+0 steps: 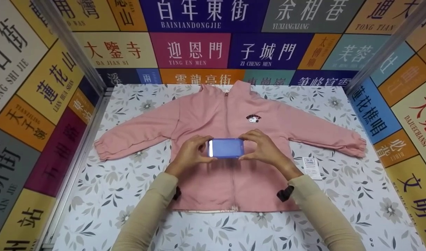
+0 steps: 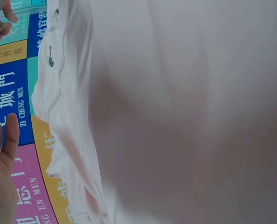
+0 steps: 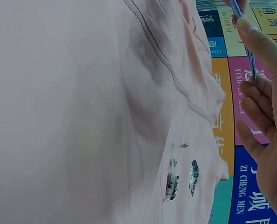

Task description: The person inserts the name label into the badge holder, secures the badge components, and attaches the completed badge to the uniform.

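1. My left grip [image 1: 189, 153] pinches the left end of a thin blue slab [image 1: 226, 148].
2. My right grip [image 1: 265, 150] pinches its right end.
3. Slab level between both, raised over the front of a pink jacket [image 1: 202, 181].
4. Jacket lies zipped, sleeves spread, on the flower-patterned tabletop [image 1: 352, 198].

At the centre of the head view are two bare hands, one left hand [image 1: 191, 152] and one right hand [image 1: 263, 150], with one small flat blue rectangular object [image 1: 227, 149] and one pink zip-up fabric jacket [image 1: 204, 120]. Right of centre is one white rectangular paper tag [image 1: 311, 168]; lower left and lower right, two beige fabric sleeves [image 1: 143, 212] [image 1: 328, 216]. Upper left and upper right, two grey metal posts [image 1: 73, 45] [image 1: 390, 47].
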Motion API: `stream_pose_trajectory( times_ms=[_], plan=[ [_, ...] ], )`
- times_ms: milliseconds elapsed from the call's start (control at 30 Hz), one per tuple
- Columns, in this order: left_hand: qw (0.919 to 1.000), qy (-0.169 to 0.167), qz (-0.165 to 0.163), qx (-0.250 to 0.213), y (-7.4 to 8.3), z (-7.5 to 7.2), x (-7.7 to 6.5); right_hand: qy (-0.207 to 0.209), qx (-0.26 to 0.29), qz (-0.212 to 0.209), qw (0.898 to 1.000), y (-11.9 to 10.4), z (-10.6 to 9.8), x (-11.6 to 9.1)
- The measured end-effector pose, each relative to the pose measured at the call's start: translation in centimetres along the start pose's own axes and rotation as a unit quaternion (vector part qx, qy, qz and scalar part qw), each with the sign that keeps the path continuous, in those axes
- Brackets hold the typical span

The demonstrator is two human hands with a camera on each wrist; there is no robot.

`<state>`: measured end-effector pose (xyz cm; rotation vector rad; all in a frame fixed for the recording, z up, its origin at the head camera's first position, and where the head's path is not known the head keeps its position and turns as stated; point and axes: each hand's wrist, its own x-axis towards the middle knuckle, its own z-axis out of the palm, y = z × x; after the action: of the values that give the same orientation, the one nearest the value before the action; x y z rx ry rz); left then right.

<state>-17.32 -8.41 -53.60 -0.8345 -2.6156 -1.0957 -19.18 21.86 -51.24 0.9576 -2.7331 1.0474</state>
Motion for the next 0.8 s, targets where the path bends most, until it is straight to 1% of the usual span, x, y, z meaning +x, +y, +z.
stream_pose_trajectory(
  times_ms=[167,333,533,800],
  plan=[
    [0.9999,0.009,0.007,-0.002,0.00,-0.16,-0.03,0.005,0.002,-0.009,1.000,0.05,0.02,0.04],
    [1.0000,0.008,0.005,-0.003,-0.06,-0.23,-0.07,0.009,0.004,-0.015,1.000,0.23,0.07,0.05],
    [0.9999,0.010,0.002,-0.004,-0.12,-0.25,-0.13,0.011,0.013,-0.016,1.000,0.25,0.01,0.04],
    [0.9998,0.017,0.009,-0.002,-0.32,-0.27,-0.19,0.010,0.004,-0.013,1.000,0.36,-0.15,-0.07]
  ],
)
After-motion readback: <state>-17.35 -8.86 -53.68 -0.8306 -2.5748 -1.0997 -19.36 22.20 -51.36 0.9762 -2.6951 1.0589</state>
